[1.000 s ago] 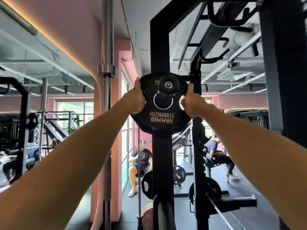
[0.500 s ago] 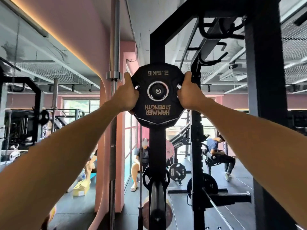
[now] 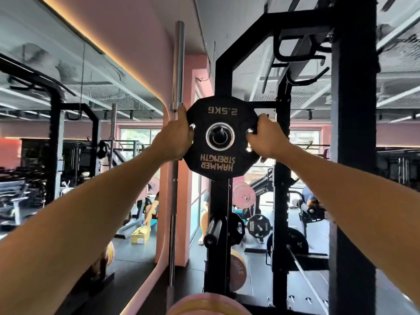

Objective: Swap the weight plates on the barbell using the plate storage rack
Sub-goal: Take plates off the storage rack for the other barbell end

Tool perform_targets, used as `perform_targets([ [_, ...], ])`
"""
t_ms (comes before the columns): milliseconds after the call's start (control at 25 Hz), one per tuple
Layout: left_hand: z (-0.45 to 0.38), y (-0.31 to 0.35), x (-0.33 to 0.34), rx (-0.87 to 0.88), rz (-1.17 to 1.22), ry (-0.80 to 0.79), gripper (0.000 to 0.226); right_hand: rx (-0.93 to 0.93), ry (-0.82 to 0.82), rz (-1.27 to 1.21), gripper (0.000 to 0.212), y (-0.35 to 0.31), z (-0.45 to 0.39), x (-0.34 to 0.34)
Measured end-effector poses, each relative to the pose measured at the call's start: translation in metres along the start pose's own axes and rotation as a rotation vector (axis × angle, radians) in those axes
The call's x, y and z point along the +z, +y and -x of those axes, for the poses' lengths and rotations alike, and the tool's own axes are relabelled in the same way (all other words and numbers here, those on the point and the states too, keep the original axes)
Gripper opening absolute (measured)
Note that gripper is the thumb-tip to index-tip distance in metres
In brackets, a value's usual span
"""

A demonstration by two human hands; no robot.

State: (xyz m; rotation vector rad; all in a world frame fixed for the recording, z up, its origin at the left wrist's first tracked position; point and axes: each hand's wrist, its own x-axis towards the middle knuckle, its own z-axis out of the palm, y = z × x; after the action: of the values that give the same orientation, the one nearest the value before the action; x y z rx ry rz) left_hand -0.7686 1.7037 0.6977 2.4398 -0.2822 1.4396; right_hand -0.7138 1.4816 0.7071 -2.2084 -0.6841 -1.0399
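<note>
A small black 2.5 kg weight plate (image 3: 219,165), lettered HAMMER STRENGTH upside down, hangs at head height in front of the black rack upright (image 3: 221,83). A storage peg (image 3: 220,133) shows through its centre hole. My left hand (image 3: 175,137) grips the plate's left edge and my right hand (image 3: 264,137) grips its right edge. Lower on the same upright an empty black peg (image 3: 212,228) sticks out toward me. A pink plate (image 3: 204,305) lies at the bottom edge of the view.
A steel barbell (image 3: 177,71) stands upright just left of the rack. A thick black post (image 3: 353,155) rises close on the right. A yellow plate (image 3: 238,269) sits low on the rack. People sit on benches beyond, among other racks and plates.
The plate has slid farther onto the upper peg, whose end now shows through the centre hole. My view has dropped, so the lower peg and a pink plate have come into sight.
</note>
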Motion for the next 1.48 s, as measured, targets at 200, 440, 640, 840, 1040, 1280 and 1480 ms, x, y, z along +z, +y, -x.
perform_targets([
  [200, 0.028, 0.053, -0.031, 0.033, -0.099, 0.016, 0.032, 0.028, 0.002, 0.099, 0.014, -0.006, 0.033, -0.057],
  [440, 0.076, 0.125, -0.038, 0.026, -0.197, -0.027, 0.045, 0.035, -0.074, 0.185, 0.028, 0.014, 0.104, -0.115],
  [640, 0.104, 0.191, -0.032, 0.058, -0.116, -0.069, 0.05, 0.073, -0.131, 0.306, 0.029, 0.033, 0.15, -0.183],
  [840, 0.094, 0.257, -0.01, 0.058, -0.037, -0.15, 0.047, 0.077, -0.103, 0.403, 0.028, 0.075, 0.173, -0.242],
  [1040, 0.087, 0.323, 0.044, 0.068, -0.068, -0.184, 0.033, 0.092, -0.097, 0.494, 0.03, 0.148, 0.184, -0.285],
  [1280, 0.057, 0.403, 0.154, 0.037, -0.049, -0.192, 0.033, 0.101, -0.129, 0.461, 0.034, 0.287, 0.168, -0.315],
  [1480, 0.037, 0.449, 0.239, -0.002, -0.014, -0.199, 0.04, 0.057, -0.18, 0.477, 0.039, 0.387, 0.146, -0.33],
])
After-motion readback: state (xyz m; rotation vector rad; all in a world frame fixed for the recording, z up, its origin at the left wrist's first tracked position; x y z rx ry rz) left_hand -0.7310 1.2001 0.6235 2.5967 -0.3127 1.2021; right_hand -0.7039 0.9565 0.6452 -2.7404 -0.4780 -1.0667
